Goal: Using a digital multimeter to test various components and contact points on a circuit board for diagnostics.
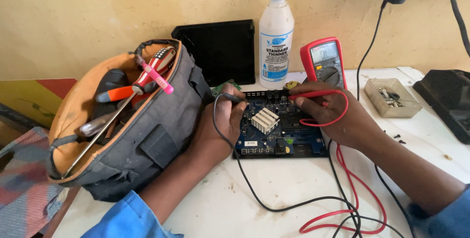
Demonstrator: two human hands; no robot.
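- A grey tool bag (142, 140) crowded the circuit board (279, 125) from the left.
- Bottle (276, 37) and red multimeter (324, 62) blocked the back.
- Bare desk (289, 184) lay open in front, crossed only by probe leads (342, 189).

Two bare forearms come in from the bottom edge. Each arm wears a bright blue sleeve of plain woven cloth, pushed back well above the wrist. The left sleeve (125, 218) shows a folded cuff with a stitched hem and soft creases. The right sleeve (448, 216) bunches in thicker folds near the corner. The left hand (218, 125) and right hand (338, 113) wear no gloves, rings or watch.
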